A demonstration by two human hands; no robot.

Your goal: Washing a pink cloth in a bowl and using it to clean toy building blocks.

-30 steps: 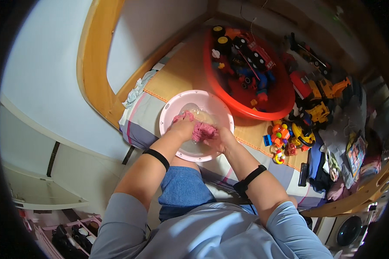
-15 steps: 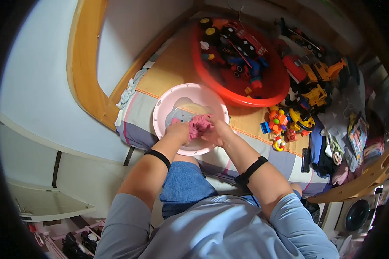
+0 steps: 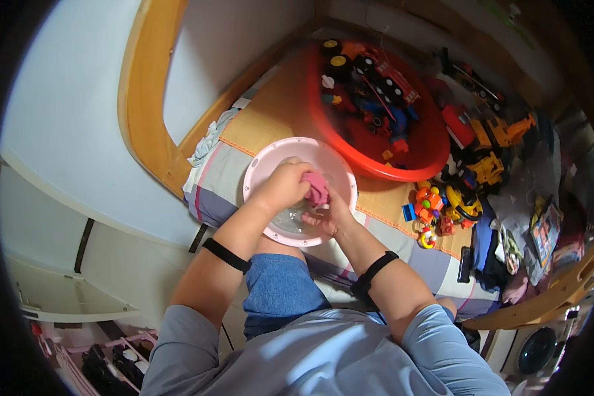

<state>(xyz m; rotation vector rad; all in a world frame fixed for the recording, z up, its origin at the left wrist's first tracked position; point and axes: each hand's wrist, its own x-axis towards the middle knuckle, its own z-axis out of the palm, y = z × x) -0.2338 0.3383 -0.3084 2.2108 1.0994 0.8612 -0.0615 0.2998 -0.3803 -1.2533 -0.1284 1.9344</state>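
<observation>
A bunched wad of damp-looking pink cloth (image 3: 317,189) was held above the round, pale-pink plastic basin (image 3: 333,165), just toward 3 o'clock of the basin's middle. Its long axis ran slantwise, one end toward 11 o'clock and the other toward 5; being crumpled, it had no clear front. From where I stood, the left hand (image 3: 287,187) came in from 7 o'clock, fingers closed round the cloth's upper end. The right hand (image 3: 330,216) came from 5 o'clock, half open, its fingers loosely curled below the cloth and its thumb lying alongside; I could not tell whether it gripped the lower end. Clear water (image 3: 289,219) glinted in the basin beneath them.

The basin sat on a bed, partly over a grey-and-white checked sheet (image 3: 208,188) and partly over a tan woven mat (image 3: 270,115). Near it, toward 1 o'clock, stood a big red plastic tub (image 3: 393,173) with toy vehicles (image 3: 376,82) inside. Toward 3 o'clock lay small bright plastic toys (image 3: 429,204), among them a yellow-and-black ring-shaped toy (image 3: 464,204). A flat black rectangular object (image 3: 465,265) rested toward 4 o'clock, and a crumpled pale cloth (image 3: 210,140) toward 10.
</observation>
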